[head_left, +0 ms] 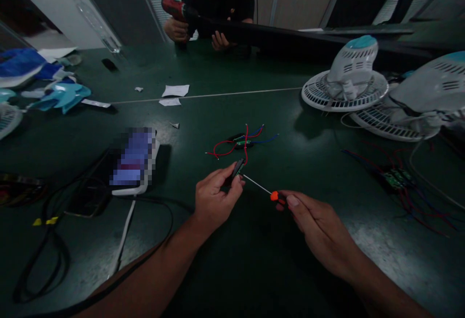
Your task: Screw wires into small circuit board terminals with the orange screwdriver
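- Fingers of the left hand (219,196) pinch a circuit board (238,168)
- Right hand's (319,218) fingers grip a screwdriver (273,195)
- Likely screwdriver work; next calls for steady aim

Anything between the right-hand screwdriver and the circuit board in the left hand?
Nothing visible. The screwdriver shaft runs clear from the right hand to beside the circuit board. The left hand grips close by the tip; can't tell if tip touches board.

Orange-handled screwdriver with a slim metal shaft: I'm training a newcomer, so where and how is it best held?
Probably by its orange handle, from the lower right, as the right hand does: the shaft slants up-left toward the left hand.
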{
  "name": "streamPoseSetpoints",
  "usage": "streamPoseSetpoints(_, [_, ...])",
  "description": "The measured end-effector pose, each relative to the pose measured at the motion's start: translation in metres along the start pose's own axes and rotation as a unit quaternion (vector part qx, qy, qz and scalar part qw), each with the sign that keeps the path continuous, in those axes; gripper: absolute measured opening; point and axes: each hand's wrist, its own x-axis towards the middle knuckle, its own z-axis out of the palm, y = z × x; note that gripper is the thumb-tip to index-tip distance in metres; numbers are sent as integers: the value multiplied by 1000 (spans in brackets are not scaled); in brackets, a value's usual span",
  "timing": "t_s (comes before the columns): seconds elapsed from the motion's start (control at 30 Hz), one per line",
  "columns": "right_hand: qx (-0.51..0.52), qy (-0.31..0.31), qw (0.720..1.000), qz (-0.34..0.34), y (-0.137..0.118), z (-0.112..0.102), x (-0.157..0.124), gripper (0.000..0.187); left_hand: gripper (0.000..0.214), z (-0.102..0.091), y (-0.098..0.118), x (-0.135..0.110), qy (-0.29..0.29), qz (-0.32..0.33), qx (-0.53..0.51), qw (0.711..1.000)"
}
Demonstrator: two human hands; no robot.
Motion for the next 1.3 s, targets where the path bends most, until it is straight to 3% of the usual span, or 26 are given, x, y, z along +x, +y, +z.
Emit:
streamPoseSetpoints(0.37, [-30,-65,997,-30,5,-4,2,34,29,-1,3,2,7,28,25,999])
streamPoseSetpoints(1.3, [5,-90,996,7,6,-1,2,25,27,1,-1,1,-3,-11,-9,1000])
